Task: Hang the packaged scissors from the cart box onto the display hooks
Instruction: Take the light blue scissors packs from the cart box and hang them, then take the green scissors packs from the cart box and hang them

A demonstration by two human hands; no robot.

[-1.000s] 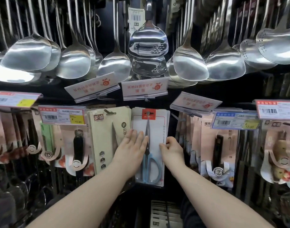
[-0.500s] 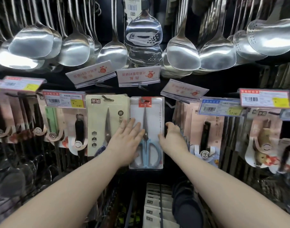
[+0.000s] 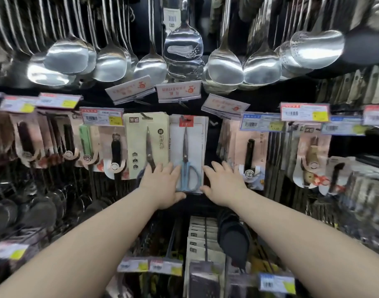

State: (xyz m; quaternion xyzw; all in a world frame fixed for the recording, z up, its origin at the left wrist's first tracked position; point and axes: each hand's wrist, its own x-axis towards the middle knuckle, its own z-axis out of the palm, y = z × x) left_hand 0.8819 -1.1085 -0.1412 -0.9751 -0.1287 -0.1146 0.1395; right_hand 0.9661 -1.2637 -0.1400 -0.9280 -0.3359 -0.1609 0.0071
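Observation:
A white card pack of blue-handled scissors (image 3: 187, 153) hangs from a display hook (image 3: 185, 119) at the centre of the wall, with more packs stacked behind it. My left hand (image 3: 162, 183) lies flat on the lower left of the pack, thumb under its bottom edge. My right hand (image 3: 222, 182) is spread at the pack's lower right edge, fingers apart. Neither hand is closed around the pack. The cart box is out of view.
A beige scissors pack (image 3: 146, 147) hangs just left. Pink peeler packs (image 3: 250, 155) hang to the right, price tags (image 3: 261, 123) above them. Steel ladles and spatulas (image 3: 184, 52) hang overhead. Lower hooks hold more card packs (image 3: 202, 239).
The view has tilted down and the pack appears higher on the wall. Both hands have slid down to the pack's bottom edge, and my right hand has opened from a curled grip.

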